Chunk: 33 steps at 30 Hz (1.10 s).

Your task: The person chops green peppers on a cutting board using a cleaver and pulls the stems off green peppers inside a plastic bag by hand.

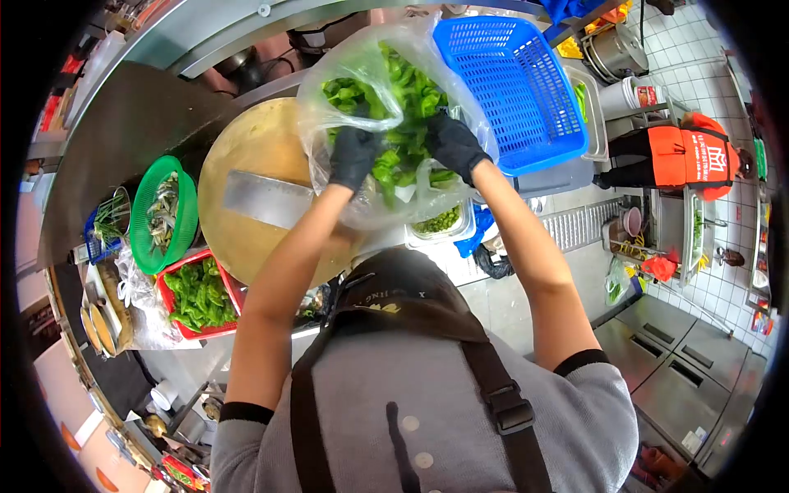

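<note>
A clear plastic bag (325,131), its mouth spread wide, holds shiny green vegetable pieces (403,90) that look like cut green peppers. My left hand (355,154), in a black glove, is closed on the bag's near left side, its fingertips partly behind the plastic. On the right side my black-gloved right hand (454,144) is closed at the bag's edge against the greens, with some fingers hidden among them. Left of the bag, a cleaver (267,197) with a broad blade lies on a round cutting board (246,156). My left forearm passes over the board.
A blue plastic basket (514,82) adjoins the bag on the right. Left of the board are a green basket (148,255) of small fish-like pieces and a red basket (234,289) of greens. A clear container (440,234) sits below the bag. A person in an orange vest (690,158) stands far right.
</note>
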Available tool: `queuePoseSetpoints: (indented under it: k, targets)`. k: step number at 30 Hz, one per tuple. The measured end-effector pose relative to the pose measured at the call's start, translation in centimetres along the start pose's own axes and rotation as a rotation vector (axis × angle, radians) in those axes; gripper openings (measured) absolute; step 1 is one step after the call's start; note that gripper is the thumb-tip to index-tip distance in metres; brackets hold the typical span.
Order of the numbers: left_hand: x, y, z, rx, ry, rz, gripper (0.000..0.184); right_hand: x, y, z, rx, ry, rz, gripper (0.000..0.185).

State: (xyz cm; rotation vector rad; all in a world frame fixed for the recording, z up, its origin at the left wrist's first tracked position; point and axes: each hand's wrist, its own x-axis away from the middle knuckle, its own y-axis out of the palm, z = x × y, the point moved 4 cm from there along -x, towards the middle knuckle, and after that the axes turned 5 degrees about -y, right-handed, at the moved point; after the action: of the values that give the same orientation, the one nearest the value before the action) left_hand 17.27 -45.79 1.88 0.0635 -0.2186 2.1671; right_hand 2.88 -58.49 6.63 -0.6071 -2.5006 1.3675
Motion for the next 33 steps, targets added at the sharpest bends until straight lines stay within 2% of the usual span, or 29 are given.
queuePoseSetpoints:
  k: [1, 3, 4, 5, 6, 8, 9, 12, 13, 14, 16, 18, 19, 20, 22, 23, 25, 26, 27, 28, 29, 31, 33]
  targets:
    - [-1.3, -0.6, 0.7, -0.177, 0.205, 0.15, 0.055, -1.0, 0.2, 0.8, 0.048, -0.027, 0.047, 0.032]
    - [-3.4, -1.7, 2.5, -0.534, 0.648, 0.387, 0.057, -2.3, 0.3, 3.3, 0.173, 0.082, -0.069, 0.037]
    - [-4.0, -1.9, 2.9, -0.883, 0.666, 0.461, 0.055, -2.6, 0.0, 3.8, 0.237, 0.135, -0.13, 0.04]
    - [-3.9, -1.5, 2.8, -0.886, 0.623, 0.394, 0.054, -2.1, -0.3, 4.0, 0.116, 0.195, -0.134, 0.04]
    - [-3.4, -1.0, 4.6, -0.889, 0.58, 0.327, 0.053, -1.8, 0.1, 3.9, 0.15, 0.125, -0.152, 0.04]
    - [-3.1, 1.0, 5.4, -1.295, 0.744, 0.139, 0.049, -1.5, 0.9, 3.8, 0.213, -0.015, -0.18, 0.041]
    - [-3.8, 1.6, 4.0, -1.261, 0.613, -0.04, 0.051, -1.6, 1.4, 3.7, 0.212, 0.052, 0.078, 0.041]
    - [-5.1, 2.6, 1.0, -1.051, 0.175, -0.449, 0.057, -2.9, 5.5, 6.8, 0.222, 0.064, -0.042, 0.029]
    - [-5.0, 2.0, 2.2, -1.03, 0.227, -0.33, 0.054, -2.4, 0.4, 2.9, 0.162, 0.217, -0.249, 0.04]
    - [-4.9, 1.3, 3.5, -1.005, 0.276, -0.211, 0.05, -1.3, -1.0, 2.2, 0.07, 0.202, -0.136, 0.04]
    - [-5.3, -1.9, 0.4, -1.047, 0.562, 0.146, 0.035, 1.0, -3.4, 3.0, -0.11, 0.18, 0.09, 0.041]
    - [-5.2, -2.5, 0.0, -1.159, 0.519, 0.221, 0.037, 2.9, -2.6, 4.4, -0.353, 0.105, 0.099, 0.041]
    - [-5.4, -2.7, 1.6, -1.253, 0.333, 0.115, 0.046, 3.5, -1.9, 5.1, -0.474, 0.063, 0.106, 0.041]
    - [-5.4, -2.9, 3.1, -1.337, 0.143, 0.003, 0.056, 3.9, -0.8, 5.4, -0.349, -0.013, -0.023, 0.04]
    - [-4.9, -2.1, 3.1, -1.162, 0.005, -0.235, 0.061, 4.1, 0.0, 4.2, -0.097, -0.162, -0.267, 0.039]
    - [-4.5, -1.2, 2.4, -0.909, 0.054, -0.349, 0.056, 3.9, 0.2, 4.2, -0.114, -0.025, -0.316, 0.033]
    - [-3.7, 0.3, 2.1, -0.764, 0.127, -0.391, 0.036, 1.7, -0.4, 2.9, -0.092, -0.011, -0.238, 0.032]
    - [-3.6, 0.9, 1.1, -0.886, 0.17, -0.36, 0.032, 0.9, -0.3, 2.4, -0.081, -0.002, -0.201, 0.031]
    - [-3.5, 1.4, 0.1, -1.008, 0.211, -0.324, 0.029, 0.1, -0.6, 2.0, -0.19, 0.057, -0.024, 0.031]
    - [-4.1, 1.8, -1.0, -1.143, 0.271, -0.316, 0.033, -0.7, -0.8, 2.2, -0.168, 0.001, 0.082, 0.031]
    - [-4.4, 2.0, -1.4, -1.21, 0.568, -0.376, 0.032, -1.7, -1.0, 2.7, -0.145, -0.057, 0.19, 0.031]
    - [-5.2, 1.6, 2.3, -1.138, 0.545, -0.657, 0.032, -3.7, -1.7, 3.9, -0.183, -0.121, 0.346, 0.032]
    - [-5.2, 0.7, 8.2, -1.042, 0.495, -0.932, 0.033, -5.3, -2.6, 4.0, -0.153, -0.153, 0.238, 0.034]
